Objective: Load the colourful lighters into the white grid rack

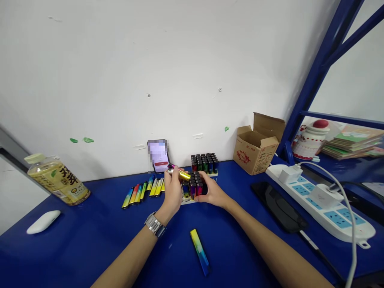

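My left hand [173,189], with a metal watch on its wrist, pinches a shiny yellow lighter [183,175] with a pinkish end. It is tilted over the left side of a near tray of upright lighters [193,188] with black tops. My right hand [213,193] curls round the right side of that group, thumb in front and fingers behind. Part of the tray is hidden by both hands. Left of my left hand, several colourful lighters [138,194] lie on the blue table. One yellow-and-blue lighter [199,251] lies nearer me, between my forearms.
Behind stands another tray of upright lighters [205,163]. A phone [158,154] leans on the wall. To the right are an open cardboard box [255,154], a black phone [279,206] and a power strip [321,204] with cables. A bottle [58,180] and a white case [43,222] sit left.
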{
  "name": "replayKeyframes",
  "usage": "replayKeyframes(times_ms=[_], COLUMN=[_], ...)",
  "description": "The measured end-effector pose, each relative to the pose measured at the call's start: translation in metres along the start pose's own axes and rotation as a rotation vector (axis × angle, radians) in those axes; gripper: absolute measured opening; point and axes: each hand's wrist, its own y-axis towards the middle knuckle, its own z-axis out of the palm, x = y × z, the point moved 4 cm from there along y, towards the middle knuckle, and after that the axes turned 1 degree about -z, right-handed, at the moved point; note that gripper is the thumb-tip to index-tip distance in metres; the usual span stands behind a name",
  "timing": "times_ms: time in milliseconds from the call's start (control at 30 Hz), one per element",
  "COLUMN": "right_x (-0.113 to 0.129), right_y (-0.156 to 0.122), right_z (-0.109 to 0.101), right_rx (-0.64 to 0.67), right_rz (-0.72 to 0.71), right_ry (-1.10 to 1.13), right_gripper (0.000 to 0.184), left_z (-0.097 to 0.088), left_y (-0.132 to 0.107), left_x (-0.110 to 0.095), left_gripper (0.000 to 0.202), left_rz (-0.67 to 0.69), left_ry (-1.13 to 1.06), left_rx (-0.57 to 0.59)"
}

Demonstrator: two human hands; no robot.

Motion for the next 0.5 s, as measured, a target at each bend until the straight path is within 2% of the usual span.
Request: replayKeyframes(times_ms=[100, 267, 333, 433, 500], right_x=[-0.001, 0.000, -0.001, -0.001, 0.000], right_y=[0.000, 0.000, 0.000, 0.000, 0.000], right_z=[0.000, 0.000, 0.000, 0.000, 0.000], right_rx=[0.009, 0.013, 0.011, 0.007, 0.006], right_rz=[0.014, 0.035, 0.037, 0.036, 0.032], right_ry=[0.002, 0.000, 0.011, 0.020, 0.017], right_gripper=[0.081, 0.080, 0.080, 0.080, 0.080], left_z=[0.002, -0.017, -0.025, -0.029, -0.027], left_y=[0.011, 0.020, 0.016, 0.006, 0.000], left_x=[-0.013, -0.032, -0.034, -0.032, -0.029], left_gripper=[0.008, 0.018, 0.018, 0.011, 0.025], left_rz=[-0.046, -0.050, -0.033, 0.066, 0.174], left_ry=[-0.102, -0.024, 0.066, 0.437, 0.717], left_rx=[-0.071, 0.014, 0.111, 0.348, 0.470])
